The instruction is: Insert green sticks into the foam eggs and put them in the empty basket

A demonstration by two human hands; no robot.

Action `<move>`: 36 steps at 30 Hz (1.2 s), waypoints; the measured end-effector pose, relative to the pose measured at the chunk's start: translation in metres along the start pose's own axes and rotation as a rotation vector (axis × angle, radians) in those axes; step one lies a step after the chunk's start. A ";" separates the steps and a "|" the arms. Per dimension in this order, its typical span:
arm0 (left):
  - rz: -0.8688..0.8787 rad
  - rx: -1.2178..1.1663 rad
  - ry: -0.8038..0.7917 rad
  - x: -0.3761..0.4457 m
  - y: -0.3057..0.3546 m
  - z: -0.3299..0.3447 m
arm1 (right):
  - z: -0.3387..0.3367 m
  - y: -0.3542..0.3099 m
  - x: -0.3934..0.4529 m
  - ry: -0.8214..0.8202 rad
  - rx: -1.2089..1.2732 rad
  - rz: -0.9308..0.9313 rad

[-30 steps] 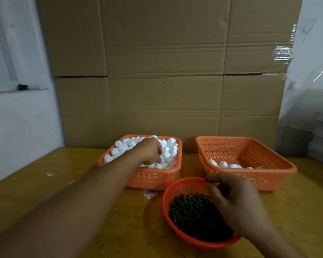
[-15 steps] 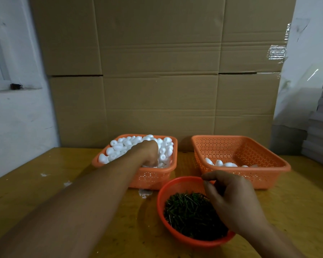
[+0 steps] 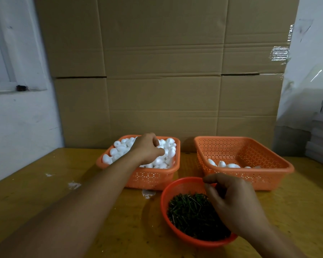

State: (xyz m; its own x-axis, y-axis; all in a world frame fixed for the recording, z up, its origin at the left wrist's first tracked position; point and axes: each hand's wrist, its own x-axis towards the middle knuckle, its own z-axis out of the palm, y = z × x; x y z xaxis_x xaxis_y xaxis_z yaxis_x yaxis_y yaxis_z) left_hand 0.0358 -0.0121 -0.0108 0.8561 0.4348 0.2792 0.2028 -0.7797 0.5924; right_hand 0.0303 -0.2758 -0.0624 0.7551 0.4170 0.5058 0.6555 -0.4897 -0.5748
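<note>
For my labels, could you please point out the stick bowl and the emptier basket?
stick bowl (image 3: 177, 185): head view, bare far inner wall.
emptier basket (image 3: 237, 152): head view, perforated inner back wall.

Both bare hands are reaching forward.
Left hand (image 3: 147, 150) is curling, arm outstretched; right hand (image 3: 233, 200) is pinching its fingertips (image 3: 206, 180) together.

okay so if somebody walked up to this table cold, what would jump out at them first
Probably the rectangular orange plastic basket heaped with white foam eggs at the centre, with the left hand reaching into the pile. In front of it, the round orange plastic bowl of dark green sticks stands out, the right hand hovering over it with curled fingers. To the right, a second rectangular orange basket holds only a few eggs.
</note>
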 end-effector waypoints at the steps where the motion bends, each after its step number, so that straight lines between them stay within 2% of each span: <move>1: 0.015 -0.087 0.018 -0.003 0.000 0.001 | 0.000 -0.001 0.000 0.001 -0.006 0.004; 7: 0.175 -0.375 0.144 -0.022 0.003 0.010 | 0.002 0.000 -0.001 -0.041 -0.027 0.010; 10: 0.221 -0.473 0.156 -0.033 0.006 0.015 | 0.001 -0.002 -0.001 -0.094 -0.049 0.008; 16: 0.155 -0.881 0.001 -0.054 0.014 0.025 | -0.002 -0.003 -0.001 -0.239 -0.125 -0.019; 18: 0.164 -0.951 -0.061 -0.059 0.013 0.027 | -0.002 -0.005 -0.001 -0.287 -0.183 -0.035; 25: 0.351 -0.745 -0.197 -0.073 0.016 0.029 | -0.001 -0.012 -0.004 -0.438 -0.362 -0.041; 31: 0.369 -0.747 -0.334 -0.080 0.025 0.025 | 0.001 -0.015 -0.002 -0.563 -0.454 0.019; 36: 0.339 -0.861 -0.371 -0.085 0.031 0.026 | 0.009 -0.013 -0.001 -0.529 -0.502 0.018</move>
State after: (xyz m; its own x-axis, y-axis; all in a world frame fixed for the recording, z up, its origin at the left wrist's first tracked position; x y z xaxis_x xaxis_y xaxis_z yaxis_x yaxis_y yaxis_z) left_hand -0.0185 -0.0850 -0.0360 0.9290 -0.0334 0.3685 -0.3683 -0.1801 0.9121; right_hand 0.0211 -0.2629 -0.0607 0.7520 0.6575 0.0474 0.6560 -0.7394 -0.1517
